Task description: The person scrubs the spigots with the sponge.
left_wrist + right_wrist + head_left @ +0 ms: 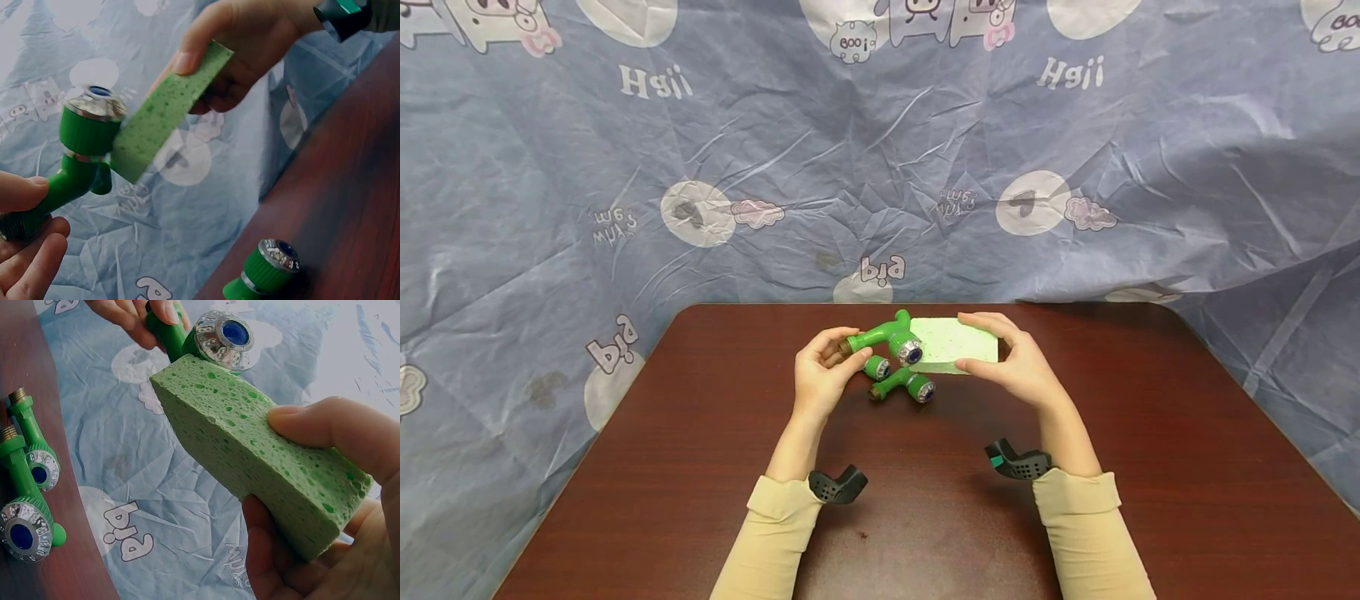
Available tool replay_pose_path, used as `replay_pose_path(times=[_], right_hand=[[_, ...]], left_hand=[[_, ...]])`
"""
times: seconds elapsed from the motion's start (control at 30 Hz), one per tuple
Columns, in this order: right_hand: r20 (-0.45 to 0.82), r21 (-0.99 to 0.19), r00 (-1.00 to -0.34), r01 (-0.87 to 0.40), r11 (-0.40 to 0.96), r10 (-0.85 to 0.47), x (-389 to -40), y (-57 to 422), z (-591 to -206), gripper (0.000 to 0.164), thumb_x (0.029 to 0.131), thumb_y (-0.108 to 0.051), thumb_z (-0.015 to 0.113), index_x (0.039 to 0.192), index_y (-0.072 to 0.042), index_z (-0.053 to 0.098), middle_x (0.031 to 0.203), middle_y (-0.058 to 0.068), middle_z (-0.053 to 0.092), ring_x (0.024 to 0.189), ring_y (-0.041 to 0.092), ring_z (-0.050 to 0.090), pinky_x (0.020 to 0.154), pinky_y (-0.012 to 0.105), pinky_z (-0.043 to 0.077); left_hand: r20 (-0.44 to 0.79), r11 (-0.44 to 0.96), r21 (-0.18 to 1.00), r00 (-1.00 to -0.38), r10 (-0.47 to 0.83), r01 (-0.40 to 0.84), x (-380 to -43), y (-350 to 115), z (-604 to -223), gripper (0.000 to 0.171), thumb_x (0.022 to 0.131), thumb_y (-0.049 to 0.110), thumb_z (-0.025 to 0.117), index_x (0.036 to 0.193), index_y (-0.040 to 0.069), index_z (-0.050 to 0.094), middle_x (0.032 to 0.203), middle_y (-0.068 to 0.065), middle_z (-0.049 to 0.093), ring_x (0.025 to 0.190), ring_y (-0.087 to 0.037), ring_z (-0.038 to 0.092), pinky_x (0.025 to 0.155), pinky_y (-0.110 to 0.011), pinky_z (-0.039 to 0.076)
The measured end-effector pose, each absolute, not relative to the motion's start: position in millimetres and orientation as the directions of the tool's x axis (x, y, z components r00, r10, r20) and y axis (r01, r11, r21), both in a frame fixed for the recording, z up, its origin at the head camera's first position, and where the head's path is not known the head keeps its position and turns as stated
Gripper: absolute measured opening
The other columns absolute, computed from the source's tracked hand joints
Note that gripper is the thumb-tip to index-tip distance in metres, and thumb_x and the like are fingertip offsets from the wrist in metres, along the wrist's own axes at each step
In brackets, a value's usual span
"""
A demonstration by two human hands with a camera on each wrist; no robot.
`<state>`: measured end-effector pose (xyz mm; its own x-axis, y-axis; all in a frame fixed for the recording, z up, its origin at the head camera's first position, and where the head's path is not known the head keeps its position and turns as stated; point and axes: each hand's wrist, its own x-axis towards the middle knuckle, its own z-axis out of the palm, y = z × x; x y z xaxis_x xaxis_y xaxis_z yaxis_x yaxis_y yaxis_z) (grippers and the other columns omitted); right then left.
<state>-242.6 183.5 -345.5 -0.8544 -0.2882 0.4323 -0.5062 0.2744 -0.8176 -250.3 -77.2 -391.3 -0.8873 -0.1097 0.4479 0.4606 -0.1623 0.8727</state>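
Pinched by its brass-coloured threaded end, a green faucet (880, 335) with a silver-and-blue knob is held above the table by my left hand (822, 375). My right hand (1018, 362) grips a light green sponge (958, 343) between thumb and fingers. The sponge's far end (181, 375) meets or nearly meets the faucet's knob side in both wrist views. Two more green faucets lie on the table below: one (917, 386) in front, another (877, 367) partly hidden behind my left hand.
The dark reddish-brown table (700, 483) has rounded far corners. A wrinkled blue-grey printed cloth (880, 167) hangs behind it. Each wrist wears a black camera mount, the left one (838, 485) and the right one (1018, 461), just ahead of the cream sleeves.
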Motion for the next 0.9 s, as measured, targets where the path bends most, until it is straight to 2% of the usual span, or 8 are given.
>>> replay_pose_path(times=[0.1, 0.4, 0.57, 0.77, 0.9], right_hand=[[0.441, -0.820, -0.851, -0.511, 0.257, -0.284, -240, 182, -342, 0.057, 0.073, 0.007, 0.074, 0.127, 0.006, 0.054, 0.126, 0.020, 0.049, 0.102, 0.016, 0.049, 0.077, 0.014, 0.044], [0.467, -0.833, -0.855, -0.511, 0.211, -0.228, -254, 195, -357, 0.061, 0.072, 0.007, 0.075, 0.129, 0.000, 0.055, 0.128, 0.014, 0.049, 0.102, 0.014, 0.049, 0.074, 0.013, 0.046], [0.496, -0.835, -0.852, -0.521, 0.175, -0.169, -252, 198, -354, 0.059, 0.074, 0.009, 0.073, 0.129, 0.003, 0.054, 0.127, 0.012, 0.049, 0.103, 0.014, 0.049, 0.076, 0.014, 0.046], [0.535, -0.839, -0.836, -0.543, 0.035, -0.121, -251, 194, -351, 0.057, 0.073, 0.017, 0.069, 0.127, 0.007, 0.053, 0.125, 0.008, 0.049, 0.097, 0.016, 0.052, 0.069, 0.015, 0.050], [0.528, -0.837, -0.838, -0.541, 0.082, -0.136, -250, 190, -350, 0.058, 0.073, 0.017, 0.069, 0.127, 0.008, 0.052, 0.126, 0.011, 0.046, 0.097, 0.013, 0.052, 0.069, 0.014, 0.049]], left_hand=[[0.435, -0.136, 0.884, -0.894, -0.113, 0.447, -250, -76, -391, 0.030, 0.078, -0.006, 0.072, 0.106, -0.008, 0.062, 0.092, -0.019, 0.066, 0.073, -0.013, 0.064, 0.061, -0.022, 0.055], [0.408, -0.159, 0.889, -0.901, -0.150, 0.429, -250, -74, -391, 0.025, 0.080, -0.007, 0.069, 0.103, -0.007, 0.062, 0.087, -0.013, 0.066, 0.071, -0.014, 0.065, 0.061, -0.035, 0.058], [0.391, -0.174, 0.894, -0.909, -0.144, 0.412, -251, -74, -393, 0.023, 0.080, -0.005, 0.070, 0.102, -0.006, 0.062, 0.085, -0.013, 0.066, 0.069, -0.015, 0.065, 0.059, -0.032, 0.058], [0.380, -0.228, 0.888, -0.917, -0.120, 0.398, -250, -72, -393, 0.022, 0.080, -0.007, 0.069, 0.101, -0.007, 0.061, 0.083, -0.012, 0.067, 0.066, -0.013, 0.065, 0.059, -0.031, 0.058], [0.381, -0.273, 0.880, -0.921, -0.086, 0.390, -249, -72, -392, 0.020, 0.082, -0.009, 0.066, 0.100, -0.005, 0.060, 0.083, -0.008, 0.067, 0.069, -0.015, 0.067, 0.062, -0.036, 0.058]])
